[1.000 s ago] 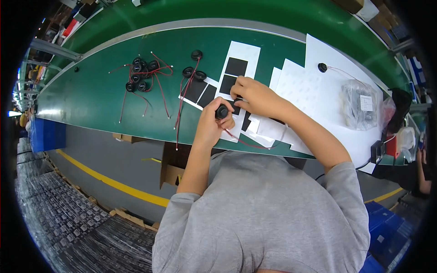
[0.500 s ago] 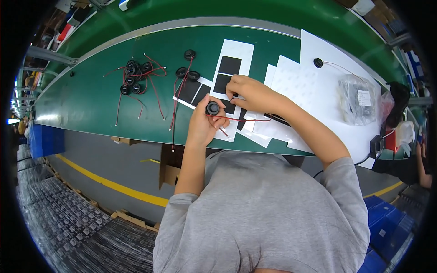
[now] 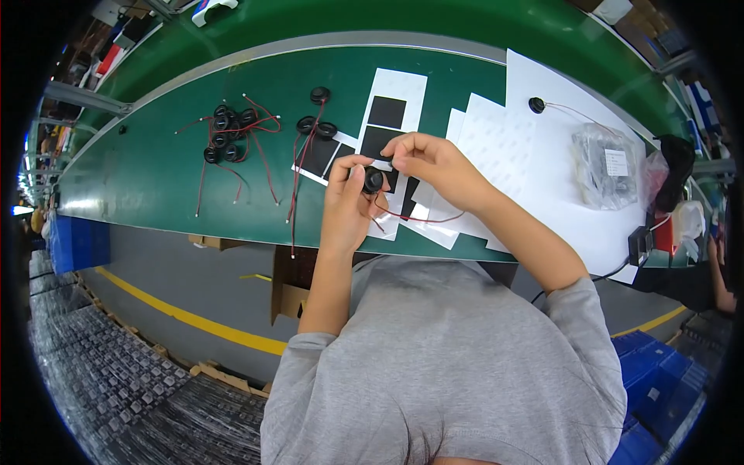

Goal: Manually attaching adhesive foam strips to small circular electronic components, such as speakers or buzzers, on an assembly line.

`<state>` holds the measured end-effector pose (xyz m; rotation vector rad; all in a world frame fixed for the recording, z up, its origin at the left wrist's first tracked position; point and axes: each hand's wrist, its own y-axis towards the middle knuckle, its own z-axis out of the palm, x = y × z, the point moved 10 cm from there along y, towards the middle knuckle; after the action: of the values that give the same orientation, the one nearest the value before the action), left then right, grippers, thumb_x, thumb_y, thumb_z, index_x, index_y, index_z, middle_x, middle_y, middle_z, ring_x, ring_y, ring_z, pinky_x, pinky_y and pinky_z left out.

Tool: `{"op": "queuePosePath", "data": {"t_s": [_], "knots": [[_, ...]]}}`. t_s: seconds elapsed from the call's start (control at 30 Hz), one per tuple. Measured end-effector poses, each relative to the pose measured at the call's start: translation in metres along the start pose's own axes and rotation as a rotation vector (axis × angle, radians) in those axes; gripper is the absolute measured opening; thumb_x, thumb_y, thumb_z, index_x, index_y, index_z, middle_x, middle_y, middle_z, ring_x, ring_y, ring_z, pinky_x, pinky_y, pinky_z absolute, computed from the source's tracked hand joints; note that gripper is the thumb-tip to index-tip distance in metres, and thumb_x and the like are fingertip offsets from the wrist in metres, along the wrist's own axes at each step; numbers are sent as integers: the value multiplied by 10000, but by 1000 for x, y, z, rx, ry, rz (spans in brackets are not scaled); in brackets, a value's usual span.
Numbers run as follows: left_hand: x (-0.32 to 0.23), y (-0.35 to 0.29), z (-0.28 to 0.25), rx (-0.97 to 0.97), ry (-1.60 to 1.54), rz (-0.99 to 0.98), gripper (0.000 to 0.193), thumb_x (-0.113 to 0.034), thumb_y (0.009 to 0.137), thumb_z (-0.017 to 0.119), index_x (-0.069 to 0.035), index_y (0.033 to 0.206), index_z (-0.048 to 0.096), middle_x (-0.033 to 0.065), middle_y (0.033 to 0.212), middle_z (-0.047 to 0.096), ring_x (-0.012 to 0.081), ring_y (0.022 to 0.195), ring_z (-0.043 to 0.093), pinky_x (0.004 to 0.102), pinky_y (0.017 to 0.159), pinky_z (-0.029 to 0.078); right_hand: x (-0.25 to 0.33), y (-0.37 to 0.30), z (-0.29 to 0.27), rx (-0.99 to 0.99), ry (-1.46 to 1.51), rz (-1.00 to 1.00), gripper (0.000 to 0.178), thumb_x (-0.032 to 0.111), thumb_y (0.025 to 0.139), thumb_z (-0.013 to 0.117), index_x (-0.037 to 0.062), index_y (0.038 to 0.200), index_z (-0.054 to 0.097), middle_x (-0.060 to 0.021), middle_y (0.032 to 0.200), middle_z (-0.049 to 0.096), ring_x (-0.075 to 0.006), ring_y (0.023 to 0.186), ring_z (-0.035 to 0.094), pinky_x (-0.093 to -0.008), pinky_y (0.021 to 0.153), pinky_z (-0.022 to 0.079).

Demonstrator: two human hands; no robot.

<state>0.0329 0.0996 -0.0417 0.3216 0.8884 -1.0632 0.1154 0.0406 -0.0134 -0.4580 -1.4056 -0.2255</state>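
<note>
My left hand (image 3: 345, 209) is closed around a small round black speaker (image 3: 373, 180), whose red-and-black wire (image 3: 422, 220) trails right below my right hand. The fingers of my right hand (image 3: 435, 167) are pinched at a small white strip (image 3: 381, 165) just above the speaker, close to my left fingertips. Under and behind both hands lie white sheets bearing black square pads (image 3: 387, 112). Three more speakers (image 3: 307, 125) with red wires rest just beyond my left hand, partly over another sheet of pads.
A tangled group of wired speakers (image 3: 223, 124) lies on the green table (image 3: 139, 170) to the left. Toward the right are overlapping white sheets (image 3: 496, 139), one separate speaker (image 3: 537, 105), a clear plastic bag (image 3: 608, 167) and a black adapter-like box (image 3: 641, 248).
My right hand has lifted from the pads toward my left fingertips, and a white strip now shows between them. The speaker in my left hand has turned and shifted slightly right.
</note>
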Motion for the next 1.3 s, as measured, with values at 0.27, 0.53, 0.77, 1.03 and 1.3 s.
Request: {"op": "queuePosePath", "data": {"t_s": [0.27, 0.53, 0.77, 1.03, 1.3], "knots": [[-12, -6, 24, 107, 27, 69, 202, -223, 913, 355, -40, 970, 420, 138, 717, 512, 118, 429, 414, 220, 385, 311, 16, -24, 16, 76, 210, -113, 76, 113, 815, 548, 40, 798, 537, -61, 1049, 462, -130, 928, 489, -277, 860, 378], [-8, -11, 28, 90, 26, 31, 202, -206, 893, 421, -10, 921, 462, 105, 646, 533, 101, 398, 431, 207, 350, 342, 19, -28, 18, 78, 202, -158, 80, 104, 810, 555, 29, 792, 537, -62, 1058, 431, -131, 926, 484, -280, 854, 385], [-6, -13, 28, 94, 24, 14, 212, -214, 894, 417, -8, 884, 470, 102, 603, 530, 96, 352, 401, 215, 325, 335, 14, -29, 20, 92, 200, -110, 85, 106, 808, 558, 28, 780, 539, -65, 1053, 426, -131, 898, 494, -279, 846, 392], [-7, -14, 28, 103, 14, 8, 205, -202, 893, 421, -7, 850, 468, 106, 598, 529, 84, 339, 379, 213, 312, 330, 14, -30, 22, 90, 223, -118, 87, 108, 807, 559, 28, 779, 541, -63, 1045, 434, -118, 888, 497, -272, 841, 396], [0, -14, 26, 72, 50, -7, 210, -189, 889, 432, -17, 770, 447, 86, 550, 492, 60, 298, 325, 209, 273, 268, 8, -31, 19, 70, 181, -158, 76, 74, 806, 546, 19, 774, 505, -77, 1014, 433, -112, 768, 530, -244, 733, 439]]}}
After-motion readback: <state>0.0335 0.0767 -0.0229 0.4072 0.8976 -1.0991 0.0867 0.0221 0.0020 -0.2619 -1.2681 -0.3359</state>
